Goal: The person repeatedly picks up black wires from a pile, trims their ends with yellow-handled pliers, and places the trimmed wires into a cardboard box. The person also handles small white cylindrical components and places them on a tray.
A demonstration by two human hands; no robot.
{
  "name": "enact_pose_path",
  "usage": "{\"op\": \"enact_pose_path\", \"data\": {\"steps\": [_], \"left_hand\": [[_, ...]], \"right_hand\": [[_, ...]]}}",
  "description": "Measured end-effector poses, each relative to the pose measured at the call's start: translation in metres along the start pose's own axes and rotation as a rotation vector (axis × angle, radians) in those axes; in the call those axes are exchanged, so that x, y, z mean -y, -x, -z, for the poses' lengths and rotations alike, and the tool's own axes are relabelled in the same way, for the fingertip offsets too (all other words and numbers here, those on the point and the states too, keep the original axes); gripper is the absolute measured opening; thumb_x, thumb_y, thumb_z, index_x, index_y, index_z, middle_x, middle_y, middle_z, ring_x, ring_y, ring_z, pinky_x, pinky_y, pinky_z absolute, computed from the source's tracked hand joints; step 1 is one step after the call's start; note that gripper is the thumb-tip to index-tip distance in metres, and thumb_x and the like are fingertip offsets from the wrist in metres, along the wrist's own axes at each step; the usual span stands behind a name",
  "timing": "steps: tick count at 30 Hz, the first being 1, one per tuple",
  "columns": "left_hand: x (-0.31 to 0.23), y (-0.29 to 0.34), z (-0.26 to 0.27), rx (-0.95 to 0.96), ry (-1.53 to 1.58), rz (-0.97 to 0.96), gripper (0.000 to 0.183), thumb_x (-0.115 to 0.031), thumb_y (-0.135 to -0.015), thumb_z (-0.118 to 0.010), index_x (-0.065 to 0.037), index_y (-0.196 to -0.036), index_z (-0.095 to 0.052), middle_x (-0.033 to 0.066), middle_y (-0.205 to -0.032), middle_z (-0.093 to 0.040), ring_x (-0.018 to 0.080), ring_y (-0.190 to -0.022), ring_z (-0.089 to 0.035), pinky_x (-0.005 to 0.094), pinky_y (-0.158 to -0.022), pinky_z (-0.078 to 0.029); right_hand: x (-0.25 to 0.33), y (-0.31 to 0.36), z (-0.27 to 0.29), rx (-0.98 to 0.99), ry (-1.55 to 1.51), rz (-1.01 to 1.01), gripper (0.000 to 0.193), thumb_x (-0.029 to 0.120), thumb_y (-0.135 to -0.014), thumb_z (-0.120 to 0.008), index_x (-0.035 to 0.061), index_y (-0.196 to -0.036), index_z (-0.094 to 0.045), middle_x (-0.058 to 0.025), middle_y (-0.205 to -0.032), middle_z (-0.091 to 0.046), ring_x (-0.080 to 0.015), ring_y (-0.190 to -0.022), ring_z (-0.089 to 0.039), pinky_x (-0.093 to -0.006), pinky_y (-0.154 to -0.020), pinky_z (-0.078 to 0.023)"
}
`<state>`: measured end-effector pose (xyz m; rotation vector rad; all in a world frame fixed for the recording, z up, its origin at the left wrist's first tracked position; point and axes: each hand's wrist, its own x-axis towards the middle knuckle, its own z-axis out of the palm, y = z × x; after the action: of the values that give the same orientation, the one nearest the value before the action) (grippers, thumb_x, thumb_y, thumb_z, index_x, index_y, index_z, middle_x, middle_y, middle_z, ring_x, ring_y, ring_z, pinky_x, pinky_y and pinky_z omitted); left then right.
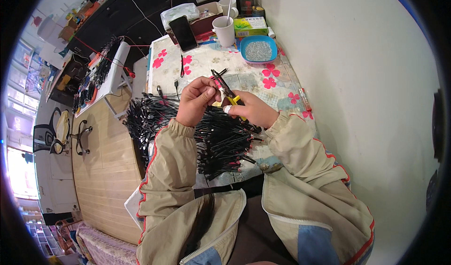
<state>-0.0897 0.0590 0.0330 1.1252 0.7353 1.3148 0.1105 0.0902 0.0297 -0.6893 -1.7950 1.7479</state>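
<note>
**Finger Clearance at the Tool's Nose Is Looking Tight**

I am inspecting remotely through the head camera. The right hand is wrapping around the yellow handles of a plier-like tool, whose nose is pointing up and leftward above the table. The left hand is pinching narrowly just beside that nose; something dark is showing near its fingertips, but I am not managing to confirm what it is.

Risks, in my judgement:
- The left fingertips are sitting so near the nose that a slip or badly aimed squeeze could be nipping skin.
- The heap of black cables is lying beneath the hands and between the sleeves; a dragging cuff could be snagging leads or pulling some off the table.
- The blue bowl of small clear pieces is standing well apart on the far side, so I am rating a spill as unlikely, short of a wide reach.

Visibility limits: the right fingers are covering much of the handles, and the tool's tip is appearing too small for me to judge its gap. A white patch is showing at the right thumb, its nature unclear. Individual cables are merging into one dark mass, and the sleeves are hiding parts of the table.
</note>
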Motion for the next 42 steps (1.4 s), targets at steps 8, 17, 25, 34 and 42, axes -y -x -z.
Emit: {"op": "enact_pose_path", "data": {"steps": [8, 17, 25, 34, 42], "left_hand": [[-0.002, -0.001, -0.002, -0.017, 0.000, 0.012, 0.008, -0.004, -0.092, -0.057, -0.002, -0.100, -0.055, 0.0050, -0.086, -0.061, 0.0114, -0.078, -0.059, 0.0213, -0.069, -0.047], [0.004, -0.003, -0.003, -0.051, -0.008, 0.023, 0.008, -0.002, -0.092, -0.056, -0.001, -0.100, -0.057, 0.0048, -0.085, -0.063, 0.0106, -0.077, -0.061, 0.0202, -0.067, -0.047], [-0.018, 0.004, -0.008, -0.114, -0.268, -0.082, 0.011, -0.010, -0.091, -0.061, -0.003, -0.099, -0.060, 0.0009, -0.079, -0.062, 0.0056, -0.069, -0.053, 0.0200, -0.060, -0.041], [-0.249, 0.049, 0.059, -0.466, -0.492, -1.125, 0.013, -0.009, -0.095, -0.053, -0.001, -0.102, -0.061, 0.0084, -0.088, -0.063, 0.0119, -0.073, -0.055, 0.0243, -0.067, -0.044], [-0.341, 0.175, 0.024, -0.542, -0.638, -1.214, 0.025, -0.017, -0.099, -0.048, -0.002, -0.118, -0.053, 0.0126, -0.094, -0.059, 0.0142, -0.075, -0.045, 0.0309, -0.068, -0.040]], "right_hand": [[-0.001, 0.000, -0.002, -0.024, 0.238, 0.010, 0.035, 0.026, -0.079, -0.065, -0.0040, -0.095, -0.056, -0.0203, -0.085, -0.061, -0.0331, -0.079, -0.058, -0.0389, -0.072, -0.044], [0.000, 0.001, -0.001, -0.077, 0.304, 0.035, 0.038, 0.028, -0.079, -0.064, -0.0045, -0.097, -0.057, -0.0228, -0.089, -0.061, -0.0365, -0.082, -0.058, -0.0394, -0.074, -0.045], [-0.011, 0.007, 0.009, 0.023, -0.154, -0.119, 0.028, 0.022, -0.084, -0.062, 0.0021, -0.104, -0.056, -0.0013, -0.080, -0.055, -0.0099, -0.073, -0.052, -0.0247, -0.065, -0.042], [-0.052, 0.043, 0.032, -0.182, -0.176, -0.042, 0.019, 0.012, -0.085, -0.057, 0.0037, -0.102, -0.055, -0.0026, -0.084, -0.056, -0.0104, -0.074, -0.053, -0.0247, -0.068, -0.043], [-0.050, 0.057, 0.014, -0.230, -0.007, -0.048, 0.020, 0.011, -0.083, -0.059, 0.0036, -0.100, -0.055, -0.0007, -0.087, -0.055, -0.0083, -0.078, -0.050, -0.0230, -0.072, -0.040]]}}
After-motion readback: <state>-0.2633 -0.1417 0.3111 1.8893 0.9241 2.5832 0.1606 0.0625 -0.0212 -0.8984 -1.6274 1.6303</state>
